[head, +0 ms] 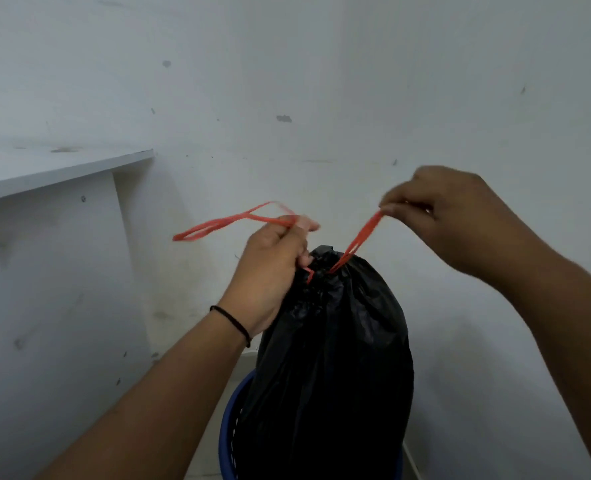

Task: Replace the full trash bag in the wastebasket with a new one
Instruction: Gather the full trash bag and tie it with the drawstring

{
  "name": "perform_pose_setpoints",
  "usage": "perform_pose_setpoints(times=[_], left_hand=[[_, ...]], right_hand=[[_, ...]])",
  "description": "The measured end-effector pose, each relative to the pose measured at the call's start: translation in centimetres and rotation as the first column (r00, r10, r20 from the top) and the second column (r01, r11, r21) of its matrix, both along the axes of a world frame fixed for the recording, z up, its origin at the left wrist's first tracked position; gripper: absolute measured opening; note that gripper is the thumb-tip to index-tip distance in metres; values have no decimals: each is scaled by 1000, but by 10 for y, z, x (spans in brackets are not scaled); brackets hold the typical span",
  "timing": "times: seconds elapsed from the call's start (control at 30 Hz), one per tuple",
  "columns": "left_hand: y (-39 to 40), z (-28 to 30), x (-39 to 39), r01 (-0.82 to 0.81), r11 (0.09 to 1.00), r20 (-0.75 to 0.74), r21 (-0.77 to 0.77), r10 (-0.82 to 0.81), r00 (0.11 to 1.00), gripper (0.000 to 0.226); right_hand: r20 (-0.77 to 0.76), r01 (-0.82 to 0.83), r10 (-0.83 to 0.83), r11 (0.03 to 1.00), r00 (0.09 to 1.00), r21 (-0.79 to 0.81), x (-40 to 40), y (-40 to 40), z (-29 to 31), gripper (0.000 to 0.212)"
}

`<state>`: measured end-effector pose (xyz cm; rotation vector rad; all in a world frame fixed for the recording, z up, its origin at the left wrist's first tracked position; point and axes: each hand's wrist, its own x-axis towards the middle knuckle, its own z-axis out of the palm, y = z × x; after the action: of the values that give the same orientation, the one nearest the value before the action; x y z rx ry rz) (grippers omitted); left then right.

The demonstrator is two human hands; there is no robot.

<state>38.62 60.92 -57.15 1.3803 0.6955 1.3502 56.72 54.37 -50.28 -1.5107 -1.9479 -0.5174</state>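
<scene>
A full black trash bag (332, 358) stands tall out of a blue wastebasket (225, 441) at the bottom centre, its neck gathered shut. Two red drawstring loops come out of the neck. My left hand (273, 271) grips the left red drawstring (225, 225) beside the bag's neck, and its loose loop sticks out to the left. My right hand (460, 216) pinches the right red drawstring (363, 237), pulled taut up and to the right of the neck.
A white shelf or desk top (62, 168) juts out at the left, with a white side panel (45, 289) below it. White marked walls stand behind and to the right. A pale floor shows around the wastebasket.
</scene>
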Motion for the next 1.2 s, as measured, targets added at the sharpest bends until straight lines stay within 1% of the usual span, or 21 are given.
perform_pose_setpoints(times=[0.07, 0.13, 0.23, 0.3, 0.33, 0.37, 0.4, 0.43, 0.47, 0.5, 0.53, 0.57, 0.63, 0.7, 0.73, 0.8, 0.83, 0.9, 1.03, 1.13, 1.2], left_hand=[[-3, 2, 6, 38, 998, -152, 46, -30, 988, 9], [-4, 4, 8, 40, 995, -253, 90, -16, 967, 12], [-2, 8, 10, 9, 996, -258, 87, 14, 966, 18], [1, 8, 12, -3, 1000, -205, 26, 8, 979, 16], [2, 8, 12, -1, 1000, -164, -14, -1, 987, 15], [4, 8, 11, 4, 999, -130, -49, -11, 991, 15], [5, 8, 11, 17, 998, -113, -68, -25, 993, 16], [5, 7, 10, 37, 997, -103, -73, -45, 994, 17], [5, 7, 10, 56, 996, -95, -70, -62, 994, 19], [4, 7, 10, 62, 996, -97, -64, -68, 993, 19], [3, 6, 11, 52, 997, -111, -53, -58, 992, 20], [2, 6, 11, 34, 999, -134, -35, -39, 990, 21], [1, 5, 11, -8, 1000, -205, 28, 13, 979, 25], [2, 6, 10, -36, 990, -288, 134, 74, 955, 29], [2, 6, 10, -39, 982, -324, 186, 98, 941, 31], [1, 8, 10, -39, 973, -370, 227, 123, 921, 27], [0, 7, 11, -46, 979, -359, 201, 117, 926, 21], [-3, 4, 13, -65, 996, -229, 62, 78, 970, 11], [0, -2, 10, -111, 990, 37, -83, 115, 993, 24], [-1, -1, 5, 15, 994, 227, -111, 10, 974, 17], [-2, 1, 1, 67, 994, 248, -81, -45, 968, 10]], right_hand=[[59, -20, 19, 1000, 998, 13, -11, 12, 14, 21], [111, -15, 14, 1000, 994, 11, -19, 23, 21, 22], [140, 84, -91, 995, 986, 56, -27, 34, 17, 24], [121, 178, -223, 938, 967, 298, -31, 32, 5, 28], [59, 198, -252, 865, 966, 461, -36, 26, -4, 26], [-21, 201, -231, 797, 973, 569, -42, 20, -14, 20], [-97, 212, -192, 785, 977, 583, -50, 15, -26, 15], [-189, 214, -137, 847, 972, 486, -56, 13, -36, 17], [-338, 186, -81, 939, 938, 289, -63, 12, -43, 22], [-516, 101, -50, 992, 855, 71, -69, 13, -50, 26], [-686, -22, -39, 997, 727, -80, -71, 15, -54, 28], [-814, -143, -29, 980, 581, -136, -73, 18, -56, 26], [-938, -251, -23, 961, 345, -115, -75, 23, -55, 18], [-984, -280, -12, 958, 178, -62, -77, 25, -53, 13], [-991, -276, -9, 960, 137, -46, -78, 26, -52, 13], [-994, -242, -5, 970, 105, -30, -81, 29, -52, 13], [-996, -217, -4, 976, 94, -25, -83, 30, -52, 14], [-998, -165, -3, 986, 57, -13, -82, 32, -52, 17], [-998, -182, 4, 983, -68, 17, -80, 37, -54, 19], [-999, -200, 14, 980, -41, 22, -77, 42, -55, 4], [-999, -211, 24, 977, 31, 17, -77, 45, -57, 12]])
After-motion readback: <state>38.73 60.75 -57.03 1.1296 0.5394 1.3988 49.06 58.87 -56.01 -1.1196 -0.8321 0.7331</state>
